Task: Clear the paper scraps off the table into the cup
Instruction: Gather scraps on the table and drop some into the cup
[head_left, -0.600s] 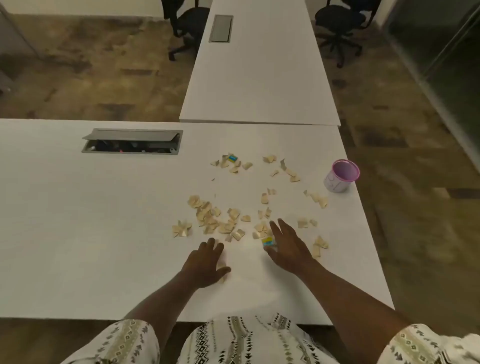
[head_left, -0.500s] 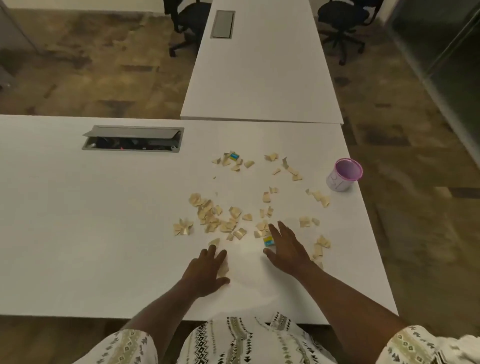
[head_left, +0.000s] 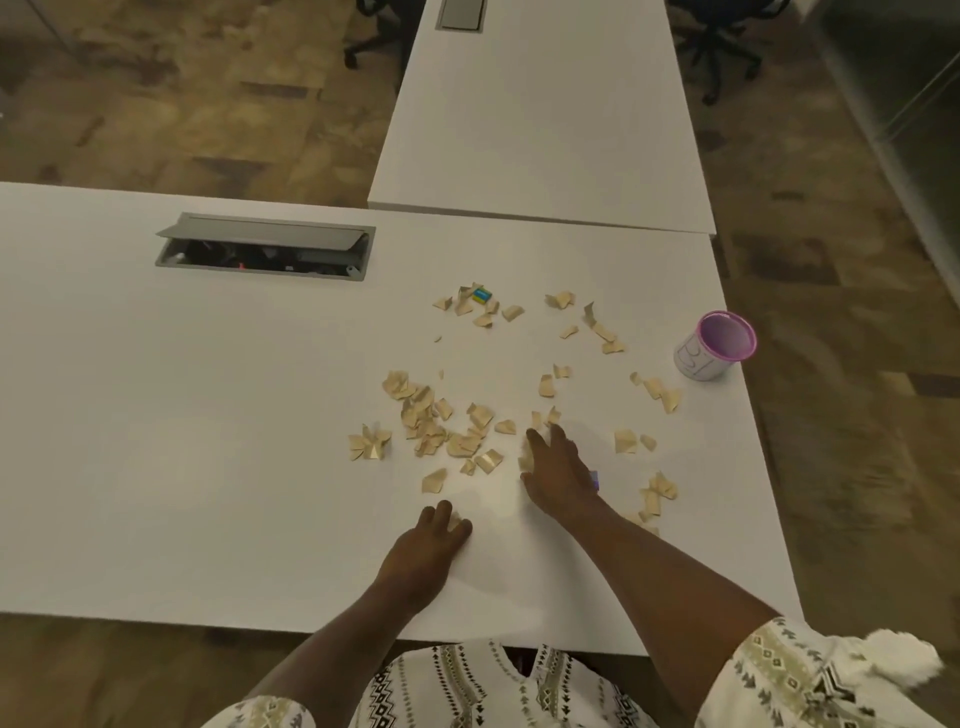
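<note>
Fingers (head_left: 543, 441) of the right hand (head_left: 558, 475) lie spread and flat on the white surface (head_left: 156, 467), palm down over a few tan scraps at the near edge of the pile; it presses rather than grips, and whether anything is pinched beneath it cannot be told. A small bluish bit (head_left: 595, 479) peeks out at its right side. Just nearer the body, the left hand (head_left: 423, 551) rests loosely curled, with one pale scrap (head_left: 454, 521) showing at its fingertips, touched but not clearly held.

Beyond the hands, paper scraps (head_left: 441, 421) are strewn widely: a dense cluster ahead of the left hand, a looser band further back with a blue-and-yellow piece (head_left: 480, 295) among them, and stragglers toward the right edge. The cup (head_left: 714, 345), white with a pink rim, stands upright near the right edge of the surface, well apart from both hands; no scraps can be made out inside it from this angle.

By the look of it, the task is barely begun: nearly all the scraps remain out, and gathering comes first.
</note>
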